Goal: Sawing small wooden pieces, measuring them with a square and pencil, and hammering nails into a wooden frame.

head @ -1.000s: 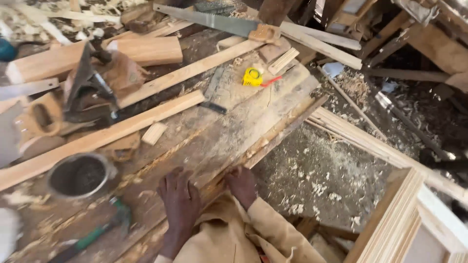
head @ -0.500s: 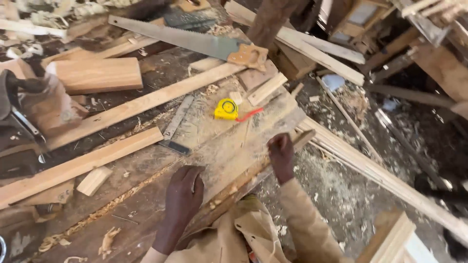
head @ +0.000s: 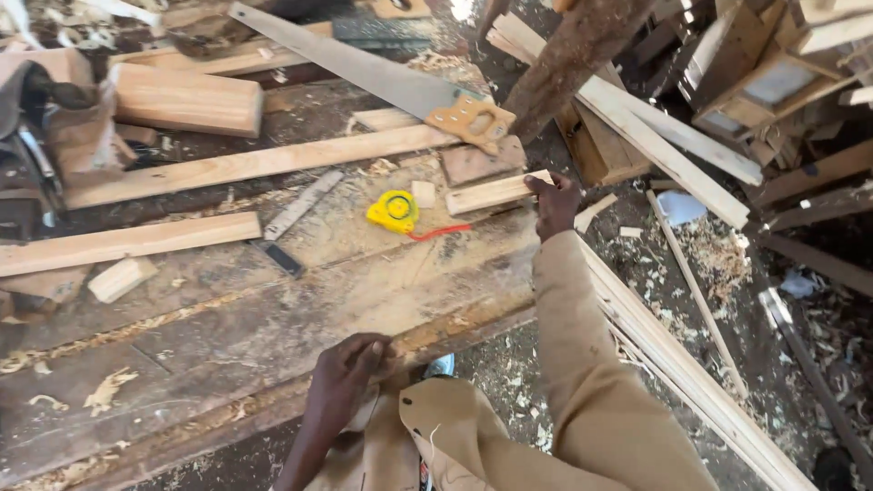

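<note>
Short pale wooden offcut [head: 491,192]: smooth, matt, sawn. Worn grey-brown wooden workbench [head: 273,309]: rough, scuffed, shavings scattered. Yellow round plastic tape measure [head: 393,211]: glossy. Steel handsaw with tan wooden handle [head: 364,77]: dull metal blade. Beige sleeve: matt cloth.

Single view, head-worn camera, looking steeply down and forward over worktop [head: 273,309] from its near edge. Worktop fills left and centre of frame, running up and away; yellow tape measure [head: 393,210] sits near middle. Handsaw [head: 382,82] lies beyond tape measure, toward top. Floor with shavings [head: 709,264] shows right of worktop. Close range: wearer's sleeve and both hands inside frame, below and right of tape measure.
</note>
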